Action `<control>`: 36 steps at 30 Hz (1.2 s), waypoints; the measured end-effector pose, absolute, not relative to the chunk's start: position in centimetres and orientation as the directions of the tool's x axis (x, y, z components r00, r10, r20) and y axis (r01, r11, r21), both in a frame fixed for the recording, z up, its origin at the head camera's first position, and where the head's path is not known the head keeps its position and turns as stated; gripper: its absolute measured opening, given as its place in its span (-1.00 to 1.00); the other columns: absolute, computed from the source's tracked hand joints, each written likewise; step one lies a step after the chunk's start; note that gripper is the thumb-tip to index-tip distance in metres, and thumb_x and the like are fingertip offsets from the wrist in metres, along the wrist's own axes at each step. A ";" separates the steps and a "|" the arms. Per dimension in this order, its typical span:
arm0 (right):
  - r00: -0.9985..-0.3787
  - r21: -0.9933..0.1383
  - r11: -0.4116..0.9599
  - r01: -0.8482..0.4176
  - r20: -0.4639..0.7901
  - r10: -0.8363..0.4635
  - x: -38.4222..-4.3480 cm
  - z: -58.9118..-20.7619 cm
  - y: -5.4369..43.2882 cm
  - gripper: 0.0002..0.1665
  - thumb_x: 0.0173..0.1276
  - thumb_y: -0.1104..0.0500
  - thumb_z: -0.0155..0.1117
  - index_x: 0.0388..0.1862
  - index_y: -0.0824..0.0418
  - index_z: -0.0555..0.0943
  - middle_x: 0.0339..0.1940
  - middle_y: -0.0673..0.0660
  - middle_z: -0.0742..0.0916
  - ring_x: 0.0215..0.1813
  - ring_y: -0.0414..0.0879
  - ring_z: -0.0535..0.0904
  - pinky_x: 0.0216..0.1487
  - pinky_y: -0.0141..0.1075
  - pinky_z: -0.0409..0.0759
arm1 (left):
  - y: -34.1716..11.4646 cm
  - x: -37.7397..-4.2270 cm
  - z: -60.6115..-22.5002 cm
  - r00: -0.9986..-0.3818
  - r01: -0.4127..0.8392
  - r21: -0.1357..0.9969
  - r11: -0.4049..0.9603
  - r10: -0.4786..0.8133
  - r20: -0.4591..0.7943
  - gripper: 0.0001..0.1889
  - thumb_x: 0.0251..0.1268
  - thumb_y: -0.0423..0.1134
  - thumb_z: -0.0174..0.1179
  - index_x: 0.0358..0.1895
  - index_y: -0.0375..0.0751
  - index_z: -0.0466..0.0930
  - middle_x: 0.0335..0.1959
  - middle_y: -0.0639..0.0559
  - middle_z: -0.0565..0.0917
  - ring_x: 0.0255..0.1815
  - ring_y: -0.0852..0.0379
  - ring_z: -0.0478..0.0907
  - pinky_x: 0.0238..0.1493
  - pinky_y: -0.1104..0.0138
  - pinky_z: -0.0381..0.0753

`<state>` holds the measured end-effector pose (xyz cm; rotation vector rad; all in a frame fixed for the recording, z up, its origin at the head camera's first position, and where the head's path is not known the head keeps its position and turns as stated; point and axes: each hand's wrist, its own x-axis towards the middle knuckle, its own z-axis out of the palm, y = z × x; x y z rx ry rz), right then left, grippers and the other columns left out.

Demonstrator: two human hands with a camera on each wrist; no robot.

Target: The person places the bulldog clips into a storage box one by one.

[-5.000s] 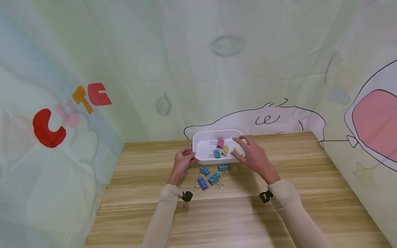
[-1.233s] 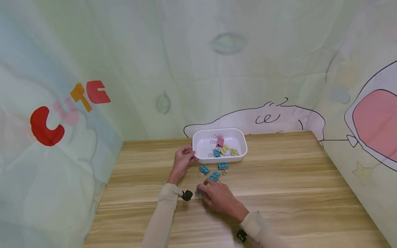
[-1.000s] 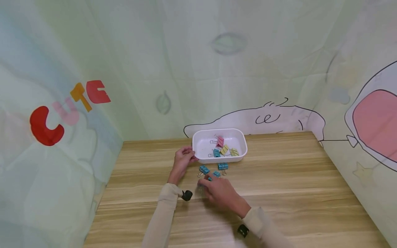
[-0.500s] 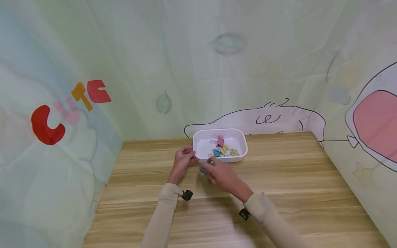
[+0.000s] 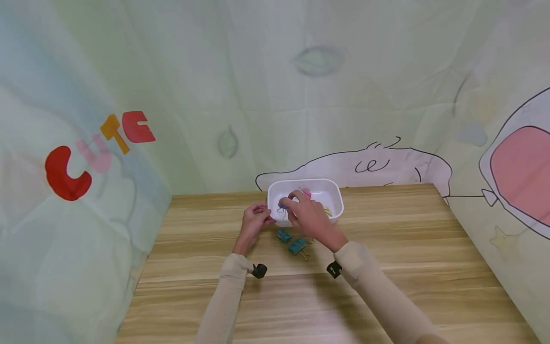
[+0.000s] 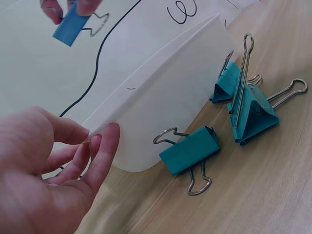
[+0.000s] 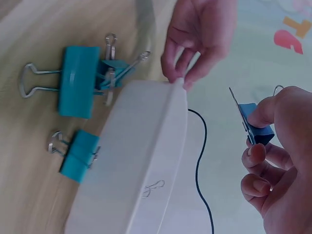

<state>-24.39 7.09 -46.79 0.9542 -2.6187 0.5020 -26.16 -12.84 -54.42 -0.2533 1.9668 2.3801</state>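
My left hand (image 5: 253, 223) pinches the rim of a white plastic tray (image 5: 333, 195) at its near left corner, thumb and fingertips at the edge. Above the tray's left part, my right hand (image 5: 310, 217) pinches a blue binder clip (image 7: 258, 127) between thumb and fingers; the same blue clip (image 6: 71, 27) shows high in the left wrist view. Inside the tray are a pink binder clip (image 5: 307, 193) and a yellow binder clip (image 5: 327, 210), both partly covered by my right hand, which hides the others there.
On the wooden table (image 5: 206, 286) in front of the tray lie three teal binder clips: one (image 6: 190, 151) near the left corner, a larger one (image 6: 256, 119) beside it, and another (image 6: 226, 84) close to the tray wall. A printed curtain (image 5: 275, 95) rises behind the table.
My right hand left the yellow clip in the tray, took the blue binder clip from the table, and carried it forward over the tray. My left hand stayed at the tray's corner.
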 end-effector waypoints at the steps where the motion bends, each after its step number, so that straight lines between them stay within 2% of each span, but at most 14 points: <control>1: -0.732 -0.219 0.718 -0.661 0.402 -0.551 -24.6 -46.6 7.0 -0.68 0.44 0.24 0.31 0.12 0.00 0.68 0.05 0.13 0.67 -0.28 -0.01 0.57 -0.55 -0.20 0.68 | -12.8 -26.2 -54.4 -0.985 -0.140 0.972 -0.191 -0.070 -0.155 -0.66 0.49 -0.54 0.13 0.23 -0.66 0.42 -0.05 -0.27 0.46 -0.38 0.11 0.67 -0.24 0.38 0.83; 4: -0.730 -0.217 0.719 -0.660 0.411 -0.546 -25.2 -46.1 6.7 -0.68 0.44 0.24 0.31 0.12 0.01 0.67 0.07 0.14 0.67 -0.26 0.02 0.58 -0.54 -0.19 0.68 | -12.9 -26.1 -54.4 -0.985 -0.145 0.972 -0.185 -0.069 -0.160 -0.67 0.49 -0.53 0.13 0.22 -0.64 0.43 -0.06 -0.27 0.47 -0.37 0.09 0.67 -0.22 0.35 0.84; 9: -0.737 -0.228 0.721 -0.654 0.408 -0.540 -26.1 -45.2 6.4 -0.67 0.45 0.24 0.34 0.15 0.00 0.65 0.09 0.15 0.65 -0.52 -0.08 0.51 -0.62 -0.31 0.56 | -12.9 -26.1 -54.3 -0.983 -0.155 0.970 -0.186 -0.074 -0.171 -0.69 0.49 -0.54 0.14 0.20 -0.62 0.44 -0.09 -0.24 0.49 -0.33 0.00 0.68 -0.22 0.32 0.84; 13: -0.744 -0.250 0.720 -0.648 0.409 -0.528 -26.6 -44.7 6.2 -0.67 0.46 0.23 0.34 0.15 0.00 0.65 0.10 0.15 0.65 -0.61 -0.11 0.43 -0.68 -0.36 0.47 | -13.0 -26.2 -54.3 -0.982 -0.158 0.968 -0.193 -0.073 -0.174 -0.70 0.49 -0.55 0.14 0.19 -0.61 0.45 -0.11 -0.22 0.48 -0.34 0.01 0.68 -0.21 0.30 0.85; 22: -0.746 -0.256 0.722 -0.643 0.421 -0.515 -27.1 -44.8 6.1 -0.69 0.49 0.23 0.28 0.17 0.03 0.65 0.10 0.16 0.64 -0.58 -0.06 0.48 -0.68 -0.28 0.50 | -13.0 -26.2 -54.3 -0.981 -0.168 0.969 -0.181 -0.068 -0.183 -0.68 0.48 -0.54 0.13 0.21 -0.60 0.44 -0.13 -0.21 0.49 -0.29 -0.01 0.69 -0.07 0.18 0.84; 26: -0.758 -0.245 0.740 -0.627 0.412 -0.506 -27.1 -44.8 6.2 -0.61 0.52 0.16 0.29 0.29 0.00 0.62 0.20 0.18 0.60 -0.57 -0.07 0.48 -0.67 -0.26 0.53 | -13.0 -26.1 -54.3 -0.981 -0.167 0.969 -0.181 -0.066 -0.181 -0.67 0.47 -0.56 0.13 0.22 -0.62 0.44 -0.12 -0.21 0.48 -0.31 0.01 0.69 -0.01 0.12 0.83; 31: -0.785 -0.259 0.757 -0.600 0.372 -0.495 -27.1 -44.7 6.4 -0.41 0.53 -0.02 0.32 0.49 -0.08 0.49 0.38 0.22 0.50 -0.57 -0.10 0.48 -0.68 -0.27 0.53 | -12.8 -26.1 -54.2 -0.985 -0.148 0.970 -0.193 -0.061 -0.162 -0.67 0.46 -0.58 0.11 0.21 -0.67 0.42 -0.15 -0.20 0.48 -0.34 0.03 0.68 -0.09 0.19 0.85; 36: -0.788 -0.277 0.751 -0.599 0.372 -0.491 -27.0 -44.7 6.7 -0.39 0.53 -0.08 0.32 0.51 -0.09 0.48 0.39 0.21 0.48 -0.56 -0.08 0.50 -0.67 -0.27 0.53 | -12.9 -26.1 -54.2 -0.986 -0.147 0.972 -0.186 -0.055 -0.160 -0.65 0.48 -0.57 0.10 0.24 -0.68 0.40 -0.11 -0.22 0.47 -0.30 0.02 0.67 -0.15 0.29 0.84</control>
